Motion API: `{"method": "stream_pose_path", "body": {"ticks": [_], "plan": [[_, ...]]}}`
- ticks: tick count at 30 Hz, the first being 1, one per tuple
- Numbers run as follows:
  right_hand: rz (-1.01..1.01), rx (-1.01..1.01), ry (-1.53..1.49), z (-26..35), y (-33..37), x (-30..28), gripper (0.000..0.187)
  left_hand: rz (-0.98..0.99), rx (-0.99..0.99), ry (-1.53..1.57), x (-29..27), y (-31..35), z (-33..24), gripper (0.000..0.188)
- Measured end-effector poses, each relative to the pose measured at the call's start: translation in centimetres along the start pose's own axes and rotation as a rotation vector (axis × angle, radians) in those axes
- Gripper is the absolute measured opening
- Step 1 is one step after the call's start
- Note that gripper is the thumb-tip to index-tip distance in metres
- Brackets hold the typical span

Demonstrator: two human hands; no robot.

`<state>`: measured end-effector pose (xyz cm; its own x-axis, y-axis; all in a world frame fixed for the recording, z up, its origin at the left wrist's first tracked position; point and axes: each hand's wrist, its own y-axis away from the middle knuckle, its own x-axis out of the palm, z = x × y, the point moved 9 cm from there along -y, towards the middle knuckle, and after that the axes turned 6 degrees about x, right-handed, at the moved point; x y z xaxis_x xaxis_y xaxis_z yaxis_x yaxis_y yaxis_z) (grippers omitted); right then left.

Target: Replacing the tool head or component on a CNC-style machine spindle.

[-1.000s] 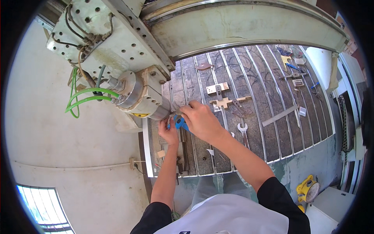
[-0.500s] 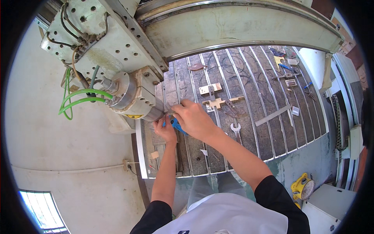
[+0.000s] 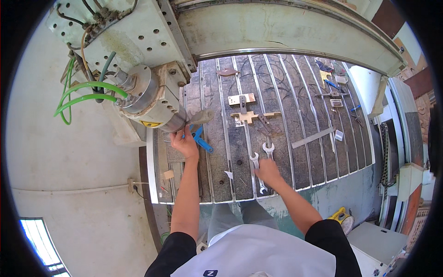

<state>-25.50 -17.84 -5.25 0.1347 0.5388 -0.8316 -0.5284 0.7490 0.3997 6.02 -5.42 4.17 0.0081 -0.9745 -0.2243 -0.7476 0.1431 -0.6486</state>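
My left hand (image 3: pixel 185 145) reaches up to the lower end of the white machine spindle (image 3: pixel 175 121). Its fingers are pinched together there, and whatever is between them is hidden. A blue tool with crossed arms (image 3: pixel 201 141) lies just right of that hand, beside a blurry grey flat piece (image 3: pixel 201 116). Farther right, over the slotted table, my right hand (image 3: pixel 269 172) is curled with its fingertips on the shaft of an open-ended wrench (image 3: pixel 254 159). Both ends of this wrench show past the fingers. Another open-ended wrench (image 3: pixel 268 148) lies next to it, partly covered by the hand.
Metal rails stripe the machine table (image 3: pixel 295 159). Behind the wrenches, clamps hold a brass-coloured cross-shaped piece (image 3: pixel 249 117) and a pale block (image 3: pixel 249 98). A metal bar (image 3: pixel 312 137) and a small white box (image 3: pixel 338 135) lie to the right. The gantry beam (image 3: pixel 277 32) spans the back.
My right hand has left the spindle and come down to the wrenches at the right. My left hand stays at the spindle's lower end. The view has shifted slightly.
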Motion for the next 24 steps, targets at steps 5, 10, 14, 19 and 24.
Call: {"method": "stream_pose_path", "body": {"ticks": [5, 10, 14, 19, 24], "plan": [[-0.016, 0.135, 0.012, -2.6, 1.1, 4.2, 0.027, 0.013, -0.002, -0.128, -0.9, -0.7, -0.1, 0.016], [0.004, 0.128, 0.035, -2.4, 2.2, 4.0, 0.025, 0.053, -0.119, -0.091, -1.3, -0.1, -0.3, 0.016], [-0.162, 0.09, -0.013, -4.1, 2.0, 3.2, 0.022, 0.028, -0.044, -0.026, -1.7, 0.4, -1.0, 0.016], [-0.142, -0.213, -0.902, 0.6, 1.7, -2.7, 0.011, 0.007, -0.063, 0.072, -1.9, -0.4, -1.8, 0.013], [-0.405, -0.454, -0.837, 10.0, 4.3, -14.2, 0.011, 0.007, -0.104, 0.08, -1.6, -0.4, -1.2, 0.011]]}}
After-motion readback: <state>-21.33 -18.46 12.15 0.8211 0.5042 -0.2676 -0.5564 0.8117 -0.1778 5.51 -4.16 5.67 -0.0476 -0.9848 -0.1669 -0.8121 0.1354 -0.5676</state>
